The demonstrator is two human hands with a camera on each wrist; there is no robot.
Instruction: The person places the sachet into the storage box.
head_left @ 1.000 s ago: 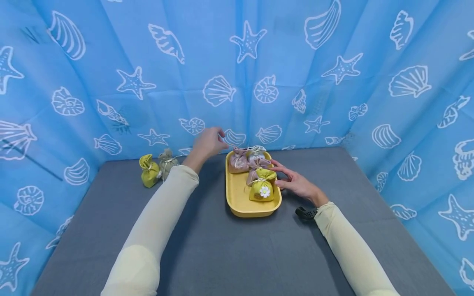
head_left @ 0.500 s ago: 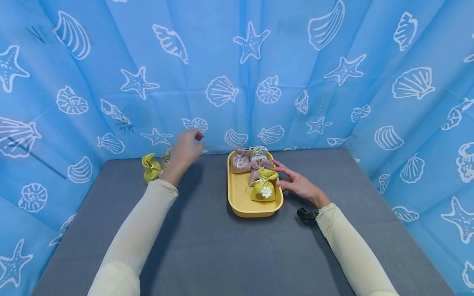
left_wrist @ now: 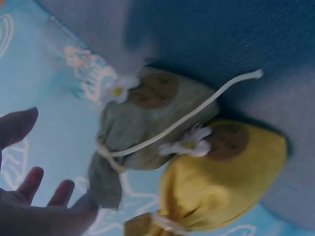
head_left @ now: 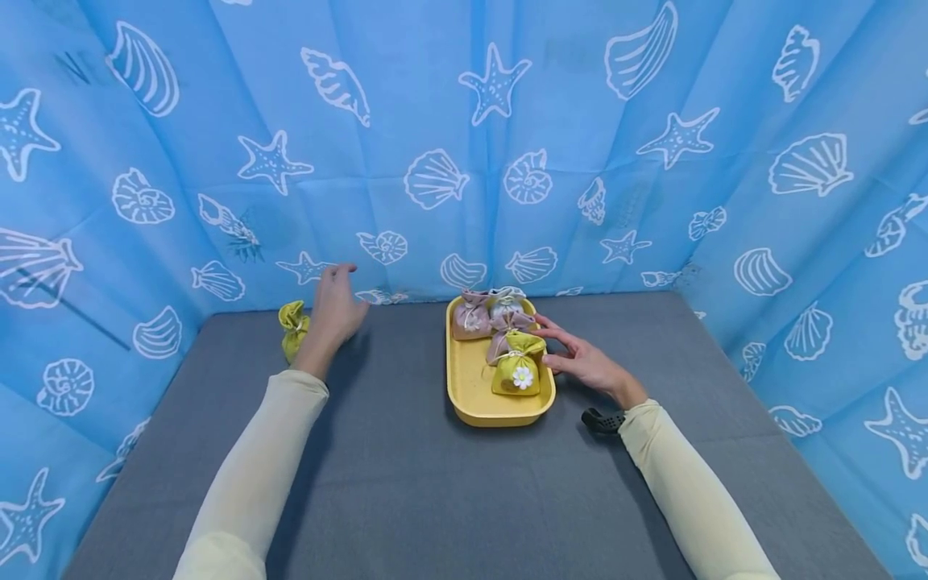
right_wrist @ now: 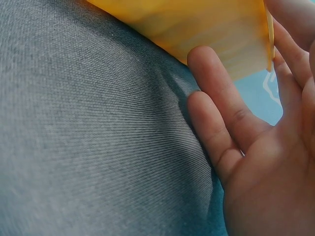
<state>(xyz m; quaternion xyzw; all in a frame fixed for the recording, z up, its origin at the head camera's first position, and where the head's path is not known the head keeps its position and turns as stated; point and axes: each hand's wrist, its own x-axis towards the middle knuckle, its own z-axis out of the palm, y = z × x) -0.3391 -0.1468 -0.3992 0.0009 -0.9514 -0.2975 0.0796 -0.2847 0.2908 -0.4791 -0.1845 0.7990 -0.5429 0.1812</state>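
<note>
My left hand (head_left: 337, 310) reaches over the back left of the table, fingers spread and holding nothing. In the left wrist view, its fingertips are right by the tied neck of a grey-green drawstring pouch (left_wrist: 133, 130), which the hand hides in the head view. Beside that lies a yellow drawstring pouch (head_left: 292, 332) with a white flower. My right hand (head_left: 590, 366) rests with relaxed fingers against the right side of a yellow tray (head_left: 467, 391). Inside the tray stand a yellow pouch (head_left: 513, 366), two pinkish pouches (head_left: 471, 317) and a whitish pouch (head_left: 507, 298).
A grey cloth covers the table (head_left: 435, 491). Blue curtains (head_left: 435, 105) with white shell and starfish prints hang behind it and at both sides. A black wrist strap (head_left: 602, 420) is by the right sleeve.
My left hand has moved left from beside the tray to the grey-green pouch, now covering it in the head view. My right hand stays at the tray.
</note>
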